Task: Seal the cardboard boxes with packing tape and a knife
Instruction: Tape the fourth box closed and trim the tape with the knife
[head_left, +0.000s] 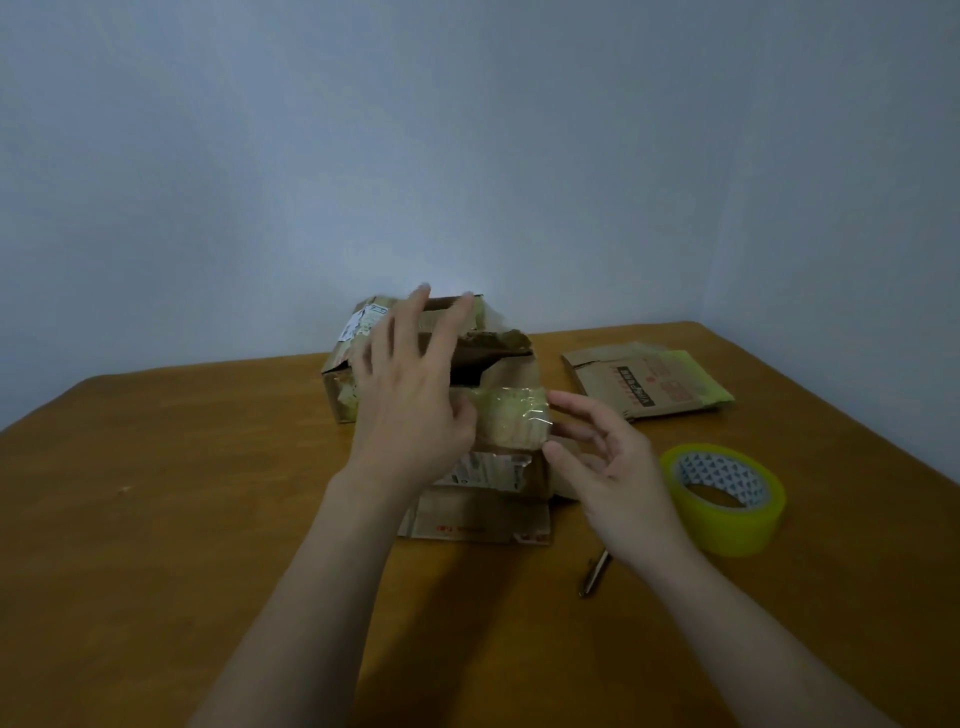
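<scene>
Left hand (410, 400): spreading open, holding nothing, hiding box (337, 397) front.
Right hand (608, 467): curling loosely beside taped flap (514, 421); pinch impossible to tell.
Knife (592, 574): hiding mostly beneath right wrist.

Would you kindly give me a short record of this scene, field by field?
cardboard box: open, mid-table, one flap covered in tape
left hand: fingers spread over the box
right hand: fingers relaxed at the taped flap's right edge
tape roll: lying flat, right of the hands
knife: partly hidden under the right forearm
flattened box: behind the tape roll
table: wooden
</scene>
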